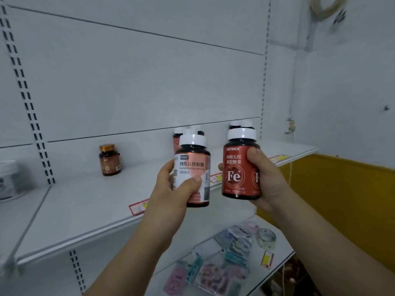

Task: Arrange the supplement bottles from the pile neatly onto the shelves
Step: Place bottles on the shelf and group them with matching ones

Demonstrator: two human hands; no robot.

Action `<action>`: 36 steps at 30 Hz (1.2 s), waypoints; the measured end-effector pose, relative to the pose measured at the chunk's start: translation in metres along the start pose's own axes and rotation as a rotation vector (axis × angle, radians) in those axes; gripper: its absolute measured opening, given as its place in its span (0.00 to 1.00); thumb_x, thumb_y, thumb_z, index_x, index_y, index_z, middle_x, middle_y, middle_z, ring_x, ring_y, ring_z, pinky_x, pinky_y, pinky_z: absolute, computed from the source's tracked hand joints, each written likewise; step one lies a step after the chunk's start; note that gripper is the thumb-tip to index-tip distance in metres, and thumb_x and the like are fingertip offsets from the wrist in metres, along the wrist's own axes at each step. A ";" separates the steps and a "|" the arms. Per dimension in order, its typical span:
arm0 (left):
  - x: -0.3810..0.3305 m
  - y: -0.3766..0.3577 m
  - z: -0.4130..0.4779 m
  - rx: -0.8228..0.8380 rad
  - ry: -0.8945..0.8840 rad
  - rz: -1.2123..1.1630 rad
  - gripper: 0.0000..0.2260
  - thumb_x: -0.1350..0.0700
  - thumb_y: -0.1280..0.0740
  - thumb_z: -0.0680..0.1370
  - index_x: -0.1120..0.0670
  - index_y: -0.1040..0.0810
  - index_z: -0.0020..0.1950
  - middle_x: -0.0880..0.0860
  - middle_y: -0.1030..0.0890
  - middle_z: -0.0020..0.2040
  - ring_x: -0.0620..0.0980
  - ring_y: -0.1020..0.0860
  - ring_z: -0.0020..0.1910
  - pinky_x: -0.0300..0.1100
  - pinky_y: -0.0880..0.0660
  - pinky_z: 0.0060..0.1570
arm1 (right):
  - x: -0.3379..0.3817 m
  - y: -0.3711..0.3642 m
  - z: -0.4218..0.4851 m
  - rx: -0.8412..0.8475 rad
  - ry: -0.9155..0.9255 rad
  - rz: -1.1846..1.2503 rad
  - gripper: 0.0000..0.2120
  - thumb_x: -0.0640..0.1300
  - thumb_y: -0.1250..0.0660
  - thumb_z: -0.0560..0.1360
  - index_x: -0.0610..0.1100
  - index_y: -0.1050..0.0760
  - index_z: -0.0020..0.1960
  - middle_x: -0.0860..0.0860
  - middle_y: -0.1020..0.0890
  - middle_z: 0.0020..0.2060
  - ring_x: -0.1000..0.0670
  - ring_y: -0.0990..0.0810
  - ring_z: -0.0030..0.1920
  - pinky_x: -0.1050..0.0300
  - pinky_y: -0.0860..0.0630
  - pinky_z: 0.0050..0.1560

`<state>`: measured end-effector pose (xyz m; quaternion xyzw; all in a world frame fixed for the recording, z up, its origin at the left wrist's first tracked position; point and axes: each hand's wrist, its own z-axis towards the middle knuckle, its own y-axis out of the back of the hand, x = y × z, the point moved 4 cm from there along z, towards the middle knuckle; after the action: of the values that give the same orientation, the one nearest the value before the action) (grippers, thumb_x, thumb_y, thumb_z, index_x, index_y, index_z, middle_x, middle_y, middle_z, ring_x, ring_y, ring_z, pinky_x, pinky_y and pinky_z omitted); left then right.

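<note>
My left hand [177, 189] grips a dark bottle with a pink label [193, 165] and a white cap, held upright in front of the white shelf [85, 206]. My right hand [265, 178] grips a dark bottle with a red "Fe" label [237, 167] and a white cap, also upright. Both bottles hang in the air above the shelf's front edge. Behind them on the shelf stand similar white-capped bottles: pink-labelled ones [177, 137] and dark ones [239, 124], mostly hidden. A small brown bottle with an orange cap [109, 160] stands alone at the shelf's left.
A white tub [9, 180] sits on the neighbouring shelf at far left. The lower shelf [284, 251] holds small packets [213, 272] and a roll of tape [266, 239]. Price tags [137, 207] line the shelf edge. A yellow panel [342, 199] stands at right.
</note>
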<state>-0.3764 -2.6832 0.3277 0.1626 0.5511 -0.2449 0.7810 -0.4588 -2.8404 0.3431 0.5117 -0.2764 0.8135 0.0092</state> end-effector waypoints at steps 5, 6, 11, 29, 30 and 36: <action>0.011 -0.017 0.023 -0.072 0.014 0.168 0.15 0.54 0.33 0.76 0.36 0.32 0.55 0.36 0.21 0.45 0.36 0.20 0.42 0.31 0.26 0.37 | -0.006 0.041 0.057 -0.009 -0.059 -0.032 0.25 0.50 0.28 0.66 0.44 0.27 0.60 0.43 0.18 0.47 0.45 0.16 0.43 0.48 0.19 0.40; 0.012 -0.022 0.027 -0.091 0.019 0.171 0.15 0.55 0.33 0.76 0.36 0.31 0.53 0.36 0.20 0.44 0.35 0.20 0.41 0.29 0.26 0.34 | -0.007 0.049 0.068 0.012 -0.061 -0.042 0.20 0.49 0.30 0.68 0.45 0.26 0.58 0.44 0.18 0.46 0.46 0.17 0.43 0.47 0.19 0.42; 0.018 -0.058 0.048 -0.216 0.061 0.204 0.16 0.60 0.31 0.74 0.39 0.29 0.51 0.42 0.19 0.48 0.43 0.19 0.47 0.37 0.24 0.44 | -0.005 0.083 0.116 0.145 -0.112 -0.015 0.15 0.42 0.43 0.78 0.39 0.27 0.61 0.40 0.19 0.47 0.43 0.19 0.44 0.44 0.22 0.49; 0.036 -0.074 0.118 -0.374 0.152 0.268 0.27 0.66 0.29 0.71 0.46 0.34 0.62 0.44 0.23 0.50 0.42 0.23 0.48 0.36 0.26 0.41 | -0.028 0.099 0.215 0.276 -0.089 -0.404 0.21 0.39 0.27 0.71 0.52 0.29 0.59 0.51 0.20 0.53 0.50 0.20 0.51 0.54 0.23 0.49; 0.038 -0.074 0.120 -0.367 0.153 0.277 0.27 0.66 0.29 0.71 0.45 0.35 0.62 0.43 0.23 0.50 0.42 0.23 0.48 0.35 0.27 0.41 | -0.030 0.098 0.220 0.276 -0.082 -0.425 0.22 0.39 0.27 0.70 0.52 0.30 0.60 0.51 0.21 0.53 0.51 0.21 0.52 0.55 0.24 0.50; 0.044 -0.069 0.122 -0.352 0.149 0.299 0.29 0.65 0.29 0.72 0.42 0.37 0.63 0.41 0.24 0.51 0.40 0.24 0.48 0.32 0.28 0.39 | -0.040 0.100 0.245 0.287 -0.067 -0.560 0.27 0.38 0.27 0.71 0.52 0.32 0.66 0.52 0.23 0.54 0.50 0.22 0.53 0.55 0.26 0.51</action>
<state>-0.3073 -2.8131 0.3286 0.1214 0.6112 -0.0139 0.7820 -0.2669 -3.0271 0.3447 0.5903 -0.0073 0.7928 0.1513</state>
